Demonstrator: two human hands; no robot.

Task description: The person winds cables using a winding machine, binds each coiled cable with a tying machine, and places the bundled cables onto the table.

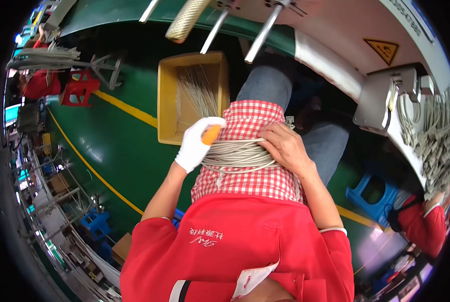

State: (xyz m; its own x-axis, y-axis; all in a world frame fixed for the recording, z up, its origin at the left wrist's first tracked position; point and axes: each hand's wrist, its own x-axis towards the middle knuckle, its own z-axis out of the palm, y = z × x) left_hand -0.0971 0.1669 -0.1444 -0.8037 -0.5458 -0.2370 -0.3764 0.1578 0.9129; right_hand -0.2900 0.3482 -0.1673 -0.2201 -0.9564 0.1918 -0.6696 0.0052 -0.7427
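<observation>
A coiled bundle of thin light-grey cables (240, 155) lies across my lap, on a red-and-white checked apron (255, 118). My left hand (197, 146) wears a white glove with an orange cover on one digit. It is closed around the left end of the bundle. Bare, my right hand (285, 148) rests at the other end, its fingers bent over the cables with the tips at the upper strands. Beyond the left hand, a yellow bin (167, 100) holds several loose grey cables (199, 90).
Metal rods (265, 30) and a knurled handle (187, 20) jut from the bench above my knees. Cable bundles (431, 136) hang at the right beside a metal fixture (381, 100). Red (79, 85) and blue (373, 196) stools stand on the green floor; co-workers sit at both sides.
</observation>
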